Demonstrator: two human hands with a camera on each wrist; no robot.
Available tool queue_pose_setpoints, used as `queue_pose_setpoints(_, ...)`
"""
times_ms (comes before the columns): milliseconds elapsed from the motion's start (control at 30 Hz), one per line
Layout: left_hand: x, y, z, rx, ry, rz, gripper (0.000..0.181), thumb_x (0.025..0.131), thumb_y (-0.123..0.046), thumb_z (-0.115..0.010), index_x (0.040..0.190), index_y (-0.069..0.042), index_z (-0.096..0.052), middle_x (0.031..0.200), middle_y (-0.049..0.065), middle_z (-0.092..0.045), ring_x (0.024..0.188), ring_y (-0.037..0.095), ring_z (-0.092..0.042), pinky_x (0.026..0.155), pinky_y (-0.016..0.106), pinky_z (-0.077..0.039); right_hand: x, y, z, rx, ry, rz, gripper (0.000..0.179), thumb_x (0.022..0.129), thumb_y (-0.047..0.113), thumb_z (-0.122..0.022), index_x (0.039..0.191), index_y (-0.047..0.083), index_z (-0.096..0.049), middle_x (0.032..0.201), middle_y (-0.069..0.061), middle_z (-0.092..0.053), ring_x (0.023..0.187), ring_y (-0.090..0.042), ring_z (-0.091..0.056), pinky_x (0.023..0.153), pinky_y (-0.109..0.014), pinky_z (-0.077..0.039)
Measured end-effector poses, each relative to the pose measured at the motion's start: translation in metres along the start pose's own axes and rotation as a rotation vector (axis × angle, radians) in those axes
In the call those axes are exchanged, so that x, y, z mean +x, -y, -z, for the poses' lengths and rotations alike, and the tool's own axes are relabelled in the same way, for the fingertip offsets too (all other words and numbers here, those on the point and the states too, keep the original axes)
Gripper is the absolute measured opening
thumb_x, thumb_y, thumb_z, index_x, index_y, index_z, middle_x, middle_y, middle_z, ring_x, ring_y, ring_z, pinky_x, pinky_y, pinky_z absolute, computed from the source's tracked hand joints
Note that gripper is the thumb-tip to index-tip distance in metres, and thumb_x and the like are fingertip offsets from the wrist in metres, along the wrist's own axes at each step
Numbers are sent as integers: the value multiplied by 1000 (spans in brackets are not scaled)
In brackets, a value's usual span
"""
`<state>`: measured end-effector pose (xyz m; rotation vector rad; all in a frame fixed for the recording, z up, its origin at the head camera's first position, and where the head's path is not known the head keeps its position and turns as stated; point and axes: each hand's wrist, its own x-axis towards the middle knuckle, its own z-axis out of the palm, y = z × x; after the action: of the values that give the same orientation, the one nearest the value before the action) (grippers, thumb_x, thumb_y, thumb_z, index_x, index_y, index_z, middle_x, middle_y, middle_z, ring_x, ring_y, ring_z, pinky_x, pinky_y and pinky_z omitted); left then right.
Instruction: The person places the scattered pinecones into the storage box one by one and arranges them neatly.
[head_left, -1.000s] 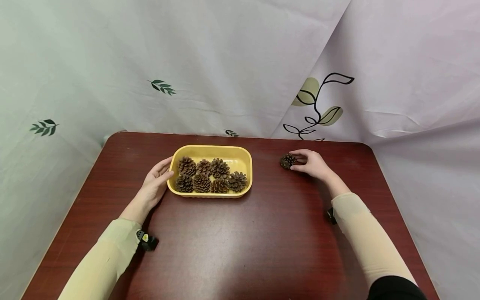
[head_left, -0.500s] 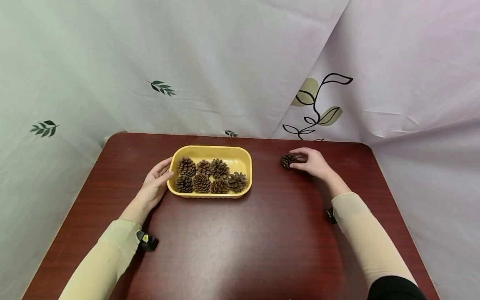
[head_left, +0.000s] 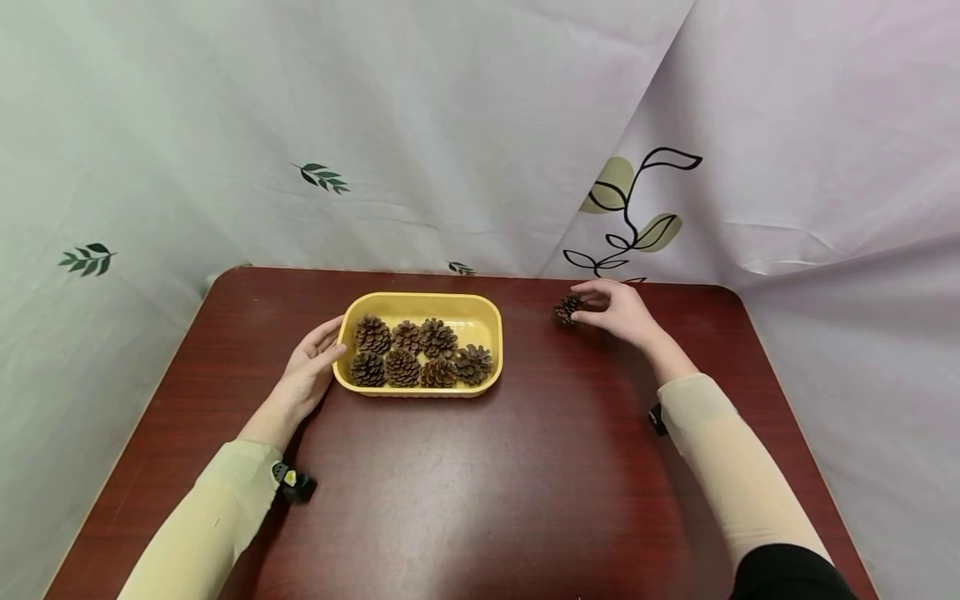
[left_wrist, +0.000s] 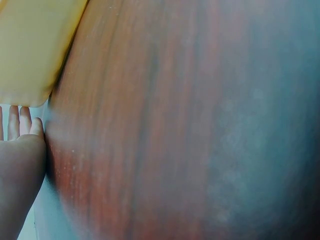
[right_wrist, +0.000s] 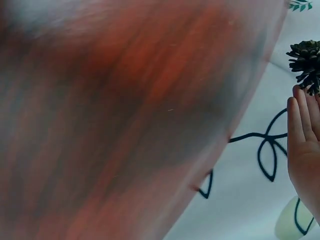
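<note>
My left hand [head_left: 309, 367] holds the left end of a yellow plastic tub [head_left: 420, 392], its thumb at the rim and the other fingers along the outer wall. In the left wrist view the fingertips meet the tub's end wall [left_wrist: 37, 60]. Several brown pine cones [head_left: 402, 367] lie inside, mostly to the left and front. Right of the tub, near the table's back edge, my right hand [head_left: 618, 312] pinches another pine cone [head_left: 567, 309] between thumb and fingers. That pine cone [right_wrist: 306, 60] shows against the pale curtain beyond the fingertips in the right wrist view.
The dark red wooden table [head_left: 465, 492] has rounded back corners. A pale curtain [head_left: 420, 125] with leaf prints hangs right behind it and along both sides. Small black cameras [head_left: 294, 482] are strapped at the wrists.
My right hand has moved slightly back and left, carrying the pine cone with it. The left hand and the tub have stayed in place.
</note>
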<state>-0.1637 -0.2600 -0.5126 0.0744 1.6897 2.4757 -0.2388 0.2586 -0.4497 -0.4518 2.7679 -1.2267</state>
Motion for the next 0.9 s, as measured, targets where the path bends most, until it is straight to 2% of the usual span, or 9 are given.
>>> queue_pose_setpoints(267, -1, -1, -1, 5, -7, 4, 42, 107, 6, -51, 134, -24, -63, 131, -15, -70, 124, -3, -63, 100, 14, -54, 8, 23, -4, 6, -18, 75, 48, 89, 7, -86, 132, -3, -71, 131, -21, -73, 119, -38, -71, 105, -50, -58)
queue_pose_setpoints(600, -1, 0, -1, 1, -4, -3, 43, 107, 6, -50, 134, -24, -63, 132, -15, -69, 125, -3, -63, 101, 14, -53, 18, 49, -14, -36, -30, 178, 43, 87, 12, -89, 128, 7, -76, 123, -13, -77, 115, -30, -73, 105, -46, -55)
queue_pose_setpoints(900, 0, 0, -1, -18, 7, -16, 44, 106, 8, -50, 133, -24, -65, 131, -13, -70, 123, -1, -64, 100, 14, -54, 22, 68, -28, -23, -31, 245, 45, 85, 12, -90, 127, 5, -76, 123, -16, -76, 119, -32, -69, 109, -46, -52)
